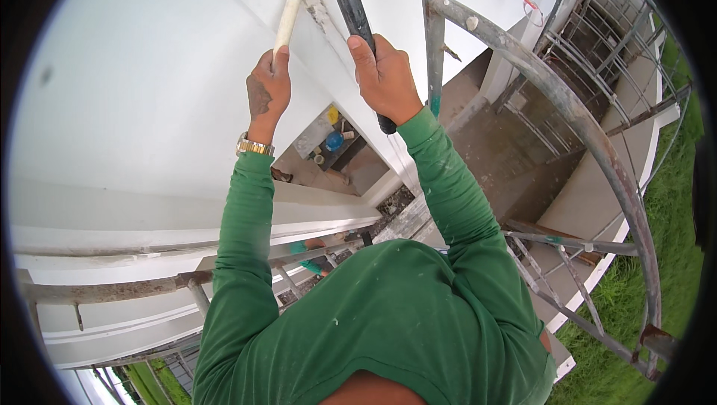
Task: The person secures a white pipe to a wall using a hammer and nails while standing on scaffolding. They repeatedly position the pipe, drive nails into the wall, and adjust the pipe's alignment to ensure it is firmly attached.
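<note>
Both my arms, in green sleeves, reach up and forward toward a white wall (149, 106). My left hand (267, 95), with a watch (255, 145) at its wrist, is closed round a cream-coloured stick-like handle (290, 13). That handle slants upward, its far end close to a rough, chipped strip (314, 5) along the wall's edge. In my right hand (388, 80) is a black-handled tool (351, 1), gripped low with the thumb along the handle. Its grey metal head is cut off by the top of the picture, so I cannot tell its kind.
A curved metal scaffold frame (553, 76) arches along my right, with a rusty rail (112, 291) at the left. Through an opening below my hands, a blue round object (334, 140) shows far down. Someone's green sleeve (302, 248) appears beneath. Grass (672, 196) lies at the far right.
</note>
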The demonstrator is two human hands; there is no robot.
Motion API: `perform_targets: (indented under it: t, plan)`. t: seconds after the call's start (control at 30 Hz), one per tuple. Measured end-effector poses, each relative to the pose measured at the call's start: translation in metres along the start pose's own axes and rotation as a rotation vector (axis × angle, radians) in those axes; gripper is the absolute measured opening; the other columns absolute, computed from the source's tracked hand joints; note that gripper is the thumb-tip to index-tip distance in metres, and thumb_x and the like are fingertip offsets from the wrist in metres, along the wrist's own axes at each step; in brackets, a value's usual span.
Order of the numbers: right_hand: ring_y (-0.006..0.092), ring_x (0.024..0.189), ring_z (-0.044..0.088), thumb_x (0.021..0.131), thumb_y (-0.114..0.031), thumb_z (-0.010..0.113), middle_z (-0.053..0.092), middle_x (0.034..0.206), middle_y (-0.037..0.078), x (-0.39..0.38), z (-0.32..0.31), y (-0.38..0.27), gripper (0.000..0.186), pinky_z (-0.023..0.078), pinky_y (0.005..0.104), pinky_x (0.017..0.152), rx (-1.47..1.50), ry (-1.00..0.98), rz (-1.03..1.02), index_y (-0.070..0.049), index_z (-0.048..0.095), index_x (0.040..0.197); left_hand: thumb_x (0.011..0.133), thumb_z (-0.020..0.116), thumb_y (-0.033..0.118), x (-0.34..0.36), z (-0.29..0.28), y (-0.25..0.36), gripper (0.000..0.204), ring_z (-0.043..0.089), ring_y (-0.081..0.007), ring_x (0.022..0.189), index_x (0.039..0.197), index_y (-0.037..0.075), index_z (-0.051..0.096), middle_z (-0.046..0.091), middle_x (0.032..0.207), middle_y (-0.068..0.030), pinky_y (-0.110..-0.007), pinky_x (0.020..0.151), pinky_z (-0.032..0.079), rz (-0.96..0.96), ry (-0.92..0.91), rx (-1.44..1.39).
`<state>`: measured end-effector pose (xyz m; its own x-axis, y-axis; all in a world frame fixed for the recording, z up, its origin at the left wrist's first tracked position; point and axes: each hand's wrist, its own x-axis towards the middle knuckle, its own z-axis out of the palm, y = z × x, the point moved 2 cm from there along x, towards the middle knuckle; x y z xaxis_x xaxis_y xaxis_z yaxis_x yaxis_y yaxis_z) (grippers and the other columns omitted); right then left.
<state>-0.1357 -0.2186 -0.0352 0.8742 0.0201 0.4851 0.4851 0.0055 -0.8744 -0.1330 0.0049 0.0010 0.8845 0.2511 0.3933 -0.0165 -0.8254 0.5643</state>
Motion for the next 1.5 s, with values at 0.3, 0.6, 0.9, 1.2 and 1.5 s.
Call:
perform_targets:
  t: [0.3,0.6,0.9,1.2,1.5]
  plan:
    - [0.0388,0.045,0.056,0.105,-0.047,0.057,0.052,0.05,0.019,0.018,0.019,0.003,0.057,0.044,0.047,0.047,-0.304,-0.055,-0.065,0.003,0.054,0.078,0.107,0.05,0.045,-0.003,0.013,-0.002,0.05,0.06,-0.0265,0.067,0.099,-0.001,0.069,0.063,0.073,-0.0163,-0.041,0.065,0.048,-0.053,0.018,-0.063]
    - [0.036,0.042,0.054,0.104,-0.044,0.061,0.048,0.049,0.016,0.02,0.018,-0.033,0.052,0.041,0.0423,0.044,-0.272,0.051,-0.424,0.001,0.053,0.079,0.107,0.049,0.045,-0.008,0.034,-0.009,0.05,0.059,-0.0226,0.066,0.091,0.0,0.066,0.062,0.07,-0.0121,-0.04,0.065,0.047,-0.045,0.097,-0.157]
    - [0.035,0.043,0.056,0.103,-0.046,0.062,0.05,0.049,0.015,0.001,0.02,-0.024,0.053,0.043,0.0426,0.044,-0.364,-0.013,-0.261,0.001,0.052,0.079,0.108,0.047,0.043,-0.013,0.05,-0.016,0.051,0.067,-0.035,0.076,0.104,-0.003,0.067,0.069,0.082,-0.0218,-0.044,0.071,0.05,-0.029,0.086,-0.199]
    - [0.0366,0.055,0.065,0.101,-0.054,0.058,0.065,0.065,0.015,0.004,0.044,-0.008,0.055,0.054,0.047,0.058,-0.346,-0.127,-0.019,0.0,0.056,0.089,0.108,0.046,0.043,-0.006,0.06,-0.042,0.049,0.06,-0.0209,0.072,0.104,-0.002,0.065,0.063,0.077,-0.012,-0.037,0.068,0.048,0.106,0.082,-0.262]
    - [0.0377,0.062,0.068,0.1,-0.055,0.06,0.066,0.068,0.017,0.005,0.049,0.013,0.054,0.055,0.0455,0.058,-0.383,-0.033,-0.032,-0.002,0.057,0.09,0.108,0.049,0.037,-0.006,0.053,-0.019,0.041,0.056,-0.0124,0.064,0.092,0.001,0.061,0.059,0.071,-0.0047,-0.032,0.058,0.046,0.051,0.003,-0.297]
